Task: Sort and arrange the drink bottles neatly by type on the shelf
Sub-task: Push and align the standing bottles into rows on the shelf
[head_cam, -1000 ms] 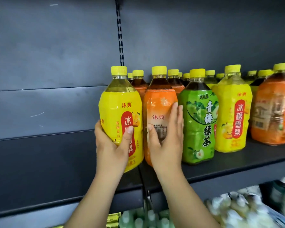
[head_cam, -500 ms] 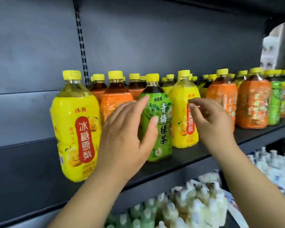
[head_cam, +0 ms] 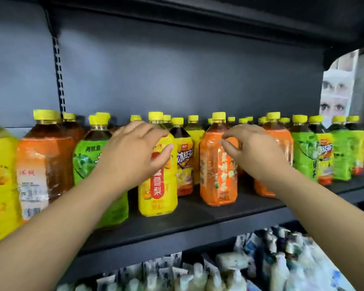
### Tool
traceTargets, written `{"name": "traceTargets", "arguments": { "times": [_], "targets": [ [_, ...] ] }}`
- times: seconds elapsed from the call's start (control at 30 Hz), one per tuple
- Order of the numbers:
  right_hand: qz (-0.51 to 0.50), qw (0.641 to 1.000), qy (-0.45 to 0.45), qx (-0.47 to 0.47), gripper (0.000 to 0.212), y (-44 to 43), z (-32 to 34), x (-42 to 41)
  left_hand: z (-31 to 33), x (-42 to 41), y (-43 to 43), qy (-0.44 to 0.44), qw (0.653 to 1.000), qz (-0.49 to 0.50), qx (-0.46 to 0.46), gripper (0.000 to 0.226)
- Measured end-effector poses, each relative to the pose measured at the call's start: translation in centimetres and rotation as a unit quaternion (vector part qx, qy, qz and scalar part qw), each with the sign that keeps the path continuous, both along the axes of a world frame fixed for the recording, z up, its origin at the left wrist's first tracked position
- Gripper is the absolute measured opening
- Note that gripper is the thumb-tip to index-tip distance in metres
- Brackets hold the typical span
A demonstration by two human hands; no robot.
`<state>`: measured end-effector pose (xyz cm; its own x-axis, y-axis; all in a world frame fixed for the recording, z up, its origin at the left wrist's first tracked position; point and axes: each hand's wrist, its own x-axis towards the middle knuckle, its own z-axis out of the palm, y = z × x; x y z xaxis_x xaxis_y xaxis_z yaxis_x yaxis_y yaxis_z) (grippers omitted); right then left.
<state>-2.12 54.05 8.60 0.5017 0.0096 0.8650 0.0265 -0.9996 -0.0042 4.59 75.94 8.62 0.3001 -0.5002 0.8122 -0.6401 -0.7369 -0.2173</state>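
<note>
**Status: sorting incomplete.**

Along the front edge of the shelf [head_cam: 198, 219] the types alternate. From the left end stand a yellow bottle [head_cam: 0, 175], an orange bottle [head_cam: 42, 164], a green bottle [head_cam: 84, 162], a second yellow bottle [head_cam: 158, 192] and a second orange bottle [head_cam: 216, 177]. Grouping appears only toward the right end. There the green row [head_cam: 303, 158] stands side by side, interrupted by one slimmer yellow-labelled bottle [head_cam: 324, 160]. The rear rows look mixed, but blur hides the detail.

**Hands**
- Left hand [head_cam: 135, 152]: fingers spread and relaxed around the shoulder of the second yellow bottle, not closed on it.
- Right hand [head_cam: 254, 150]: fingers loosely curled at the upper front of the second orange bottle. Contact cannot be confirmed.

Both bottles stand upright on the shelf.

**Remaining (judgement):** most of the work. Yellow, orange and green must each be gathered into a block, front and rear.
</note>
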Motion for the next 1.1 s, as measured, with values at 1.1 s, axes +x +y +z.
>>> {"name": "traceTargets", "arguments": {
  "times": [1.1],
  "targets": [
    [0.179,0.839,0.507,-0.089,0.026,0.6,10.9,20.3,2.9,6.6,-3.7,0.145,0.936,0.055,-0.316,0.012]
  ]
}}
